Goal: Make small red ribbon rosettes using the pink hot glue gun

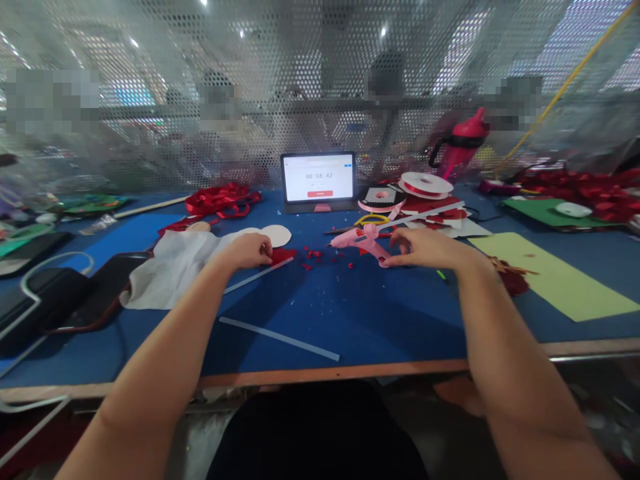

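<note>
My left hand [250,251] is closed, fingertips pinched at the edge of a small red fabric piece [284,255] on the blue table. Two white round discs [277,235] lie just behind it, and a white cloth [173,270] is beside the wrist. My right hand [423,248] curls at the handle of a pink hot glue gun [369,243], the thumb against the handle's lower end. The gun's nozzle points left, toward small red scraps [314,254]. Yellow-handled scissors [373,220] lie behind the gun.
A tablet [319,180] showing a timer stands at the back. Ribbon spools [426,183] and a pink bottle [460,143] are at right. A glue stick [280,339] lies near the front edge. Red ribbon [220,200], a black phone [107,290] and yellow paper [560,277] lie around.
</note>
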The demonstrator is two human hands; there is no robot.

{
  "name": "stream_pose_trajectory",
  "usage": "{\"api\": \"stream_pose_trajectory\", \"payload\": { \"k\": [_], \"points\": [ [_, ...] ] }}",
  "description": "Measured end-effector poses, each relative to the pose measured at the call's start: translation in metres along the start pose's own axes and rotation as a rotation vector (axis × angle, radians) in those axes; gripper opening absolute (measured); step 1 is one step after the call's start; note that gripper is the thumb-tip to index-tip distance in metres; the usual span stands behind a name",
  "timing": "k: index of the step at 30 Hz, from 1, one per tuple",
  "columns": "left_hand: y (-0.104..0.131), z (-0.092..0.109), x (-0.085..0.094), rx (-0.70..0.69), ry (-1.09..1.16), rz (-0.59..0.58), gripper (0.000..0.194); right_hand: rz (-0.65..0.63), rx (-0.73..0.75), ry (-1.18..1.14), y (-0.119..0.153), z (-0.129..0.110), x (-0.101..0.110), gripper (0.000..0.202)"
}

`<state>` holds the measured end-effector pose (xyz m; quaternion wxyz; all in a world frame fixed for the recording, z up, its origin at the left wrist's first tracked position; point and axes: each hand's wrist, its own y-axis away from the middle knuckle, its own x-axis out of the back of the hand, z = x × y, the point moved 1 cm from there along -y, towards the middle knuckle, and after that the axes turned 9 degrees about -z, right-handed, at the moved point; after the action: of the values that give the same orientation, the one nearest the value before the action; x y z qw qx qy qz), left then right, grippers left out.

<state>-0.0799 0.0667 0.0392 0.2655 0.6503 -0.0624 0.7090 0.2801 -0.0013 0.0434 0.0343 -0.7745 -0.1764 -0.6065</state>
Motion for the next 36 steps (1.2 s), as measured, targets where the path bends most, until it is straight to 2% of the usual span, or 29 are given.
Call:
{"api": "stream_pose_trajectory", "payload": {
  "k": [3,6,10,14,18,22,24,28,32,36],
  "points": [
    [0.002,0.003,0.001,-0.049,0.028,0.012,0.011,-0.037,0.146,-0.030,-0.010,-0.005,-0.008,0.052],
    [0.001,0.005,0.000,-0.093,0.036,0.028,0.012,0.000,0.198,-0.043,-0.019,-0.009,-0.015,0.043],
    [-0.001,0.004,-0.003,-0.147,0.062,0.029,0.012,0.054,0.175,-0.053,-0.029,-0.008,-0.026,0.040],
    [-0.002,0.002,-0.004,-0.147,0.041,0.030,0.011,0.051,0.153,-0.122,-0.035,-0.006,-0.034,0.034],
    [-0.001,0.001,-0.003,-0.155,-0.003,0.029,0.011,0.121,0.186,-0.100,-0.034,-0.008,-0.031,0.033],
    [0.000,0.005,-0.001,-0.125,0.006,0.096,0.013,0.216,0.146,-0.117,-0.030,-0.011,-0.024,0.035],
    [0.001,0.008,0.000,-0.076,-0.001,0.140,0.015,0.258,0.126,-0.218,-0.029,-0.012,-0.022,0.033],
    [-0.001,0.009,-0.001,0.017,-0.010,0.230,0.019,0.328,0.153,-0.566,-0.028,-0.014,-0.022,0.028],
    [-0.005,0.007,-0.004,-0.018,-0.107,0.168,0.022,0.392,0.146,-0.837,-0.030,-0.016,-0.025,0.025],
    [-0.005,0.008,-0.006,-0.002,-0.213,0.129,0.026,0.410,0.173,-0.989,-0.031,-0.020,-0.027,0.023]
  ]
}}
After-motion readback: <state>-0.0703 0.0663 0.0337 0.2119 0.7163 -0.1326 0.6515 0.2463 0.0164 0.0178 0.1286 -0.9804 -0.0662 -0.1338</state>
